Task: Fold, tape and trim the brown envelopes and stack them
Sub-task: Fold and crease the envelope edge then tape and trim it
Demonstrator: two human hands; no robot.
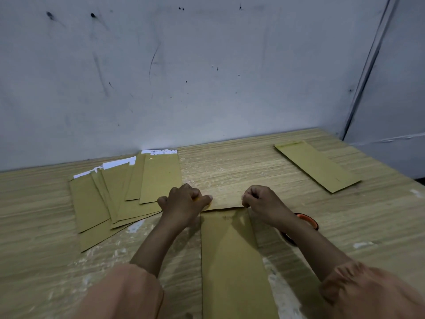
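A long brown envelope [232,256] lies lengthwise on the wooden table in front of me, its far end folded over. My left hand [184,201] has its fingers curled and pinches the left corner of that folded end. My right hand [262,201] is curled too and pinches the right corner of the fold. A fanned pile of brown envelopes [119,196] with white sheets under it lies at the left. One more brown envelope [317,165] lies apart at the far right.
An orange and black tape roll [308,221] sits partly hidden under my right forearm. A scuffed grey wall [184,77] stands close behind the table. The table's right edge [391,166] runs diagonally beside a grey panel.
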